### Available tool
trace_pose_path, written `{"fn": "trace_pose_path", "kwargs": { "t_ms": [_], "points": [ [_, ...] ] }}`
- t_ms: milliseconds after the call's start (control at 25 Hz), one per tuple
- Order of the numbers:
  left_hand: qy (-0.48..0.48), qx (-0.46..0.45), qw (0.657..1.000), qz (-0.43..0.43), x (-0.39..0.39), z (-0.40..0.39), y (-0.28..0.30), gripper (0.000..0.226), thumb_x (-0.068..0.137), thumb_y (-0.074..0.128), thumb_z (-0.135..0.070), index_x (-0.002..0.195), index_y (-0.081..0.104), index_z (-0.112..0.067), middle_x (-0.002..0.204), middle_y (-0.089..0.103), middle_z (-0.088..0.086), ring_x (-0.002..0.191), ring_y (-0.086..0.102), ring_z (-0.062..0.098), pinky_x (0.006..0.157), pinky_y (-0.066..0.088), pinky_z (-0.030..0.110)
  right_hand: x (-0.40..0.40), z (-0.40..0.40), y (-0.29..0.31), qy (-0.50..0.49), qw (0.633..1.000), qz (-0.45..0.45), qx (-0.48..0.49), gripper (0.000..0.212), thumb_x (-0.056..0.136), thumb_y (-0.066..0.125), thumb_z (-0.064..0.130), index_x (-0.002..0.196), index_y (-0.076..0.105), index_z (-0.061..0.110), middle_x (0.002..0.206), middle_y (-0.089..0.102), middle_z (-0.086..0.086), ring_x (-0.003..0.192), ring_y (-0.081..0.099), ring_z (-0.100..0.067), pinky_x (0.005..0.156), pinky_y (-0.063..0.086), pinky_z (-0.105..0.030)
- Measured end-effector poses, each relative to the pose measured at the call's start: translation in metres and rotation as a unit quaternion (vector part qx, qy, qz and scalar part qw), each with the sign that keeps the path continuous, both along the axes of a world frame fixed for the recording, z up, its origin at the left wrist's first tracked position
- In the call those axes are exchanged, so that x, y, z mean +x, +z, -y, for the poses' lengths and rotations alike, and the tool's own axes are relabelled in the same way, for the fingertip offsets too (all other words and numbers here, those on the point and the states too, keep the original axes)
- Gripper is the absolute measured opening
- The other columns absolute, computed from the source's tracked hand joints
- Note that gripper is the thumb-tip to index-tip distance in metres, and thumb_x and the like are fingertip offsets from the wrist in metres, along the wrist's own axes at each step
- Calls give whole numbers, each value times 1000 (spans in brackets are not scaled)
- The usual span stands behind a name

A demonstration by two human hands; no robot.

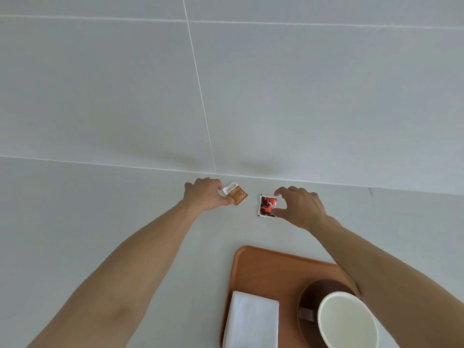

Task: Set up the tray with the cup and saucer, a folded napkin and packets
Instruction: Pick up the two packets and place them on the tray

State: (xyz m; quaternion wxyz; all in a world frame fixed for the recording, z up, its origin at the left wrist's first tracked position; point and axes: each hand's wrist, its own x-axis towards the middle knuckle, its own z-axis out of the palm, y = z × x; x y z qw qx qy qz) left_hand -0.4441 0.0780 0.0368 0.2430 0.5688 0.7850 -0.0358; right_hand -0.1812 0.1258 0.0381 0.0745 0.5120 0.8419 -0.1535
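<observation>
Left hand (204, 194) pinches the brown packet (237, 193), right hand (300, 205) pinches the red packet (266, 205); cup (347, 320), saucer (311, 295) and napkin (252, 320) already sit on the tray (263, 267)

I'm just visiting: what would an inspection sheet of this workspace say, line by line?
Surface: pale grey counter, meeting a tiled wall.
Job's things: wooden tray holds a folded napkin and a white cup on a dark saucer; brown packet and red packet lie off the tray.
Clutter: nothing seen.
Hands: left hand pinches the brown packet; right hand touches the red packet.
Cables: nothing seen.
Surroundings: wall only.
</observation>
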Motion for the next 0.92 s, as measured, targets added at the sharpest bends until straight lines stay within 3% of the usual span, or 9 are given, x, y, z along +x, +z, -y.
{"fn": "trace_pose_path", "kwargs": {
  "t_ms": [160,400,600,760,920],
  "points": [
    [13,41,999,-9,4,-24,-19,73,61,70,-73,118,58,-29,121,59,-3,118,49,20,88,31,40,-14,-19,-22,-1,1000,9,-16,61,83,60,59,136,47,32,127,56,2,117,50,-23,93,41,-39],
    [17,72,997,-31,18,-41,-39,70,62,74,-67,110,55,-19,117,59,1,112,50,26,88,33,43,-18,-26,-40,28,1000,3,3,61,75,68,57,127,51,29,113,57,2,106,49,-23,84,39,-38],
    [41,62,997,-1,22,-42,-44,53,66,77,-60,97,55,-22,102,62,-2,107,48,26,81,24,43,-19,-23,-40,-23,998,-36,-39,53,74,73,48,117,53,25,97,52,5,98,48,-22,81,38,-37],
    [43,68,997,7,28,-38,-44,35,72,76,-48,94,61,-26,92,51,-4,102,48,25,79,21,42,-18,-17,-37,-42,996,-61,-43,42,81,71,35,116,52,22,105,61,3,99,52,-24,79,36,-37],
    [74,109,990,54,37,-19,-39,13,86,65,-26,98,63,-26,98,51,-2,104,48,25,81,19,39,-13,-4,-25,-67,994,-70,-55,28,86,61,24,112,54,23,93,65,3,89,55,-24,75,37,-36]
  ]
}}
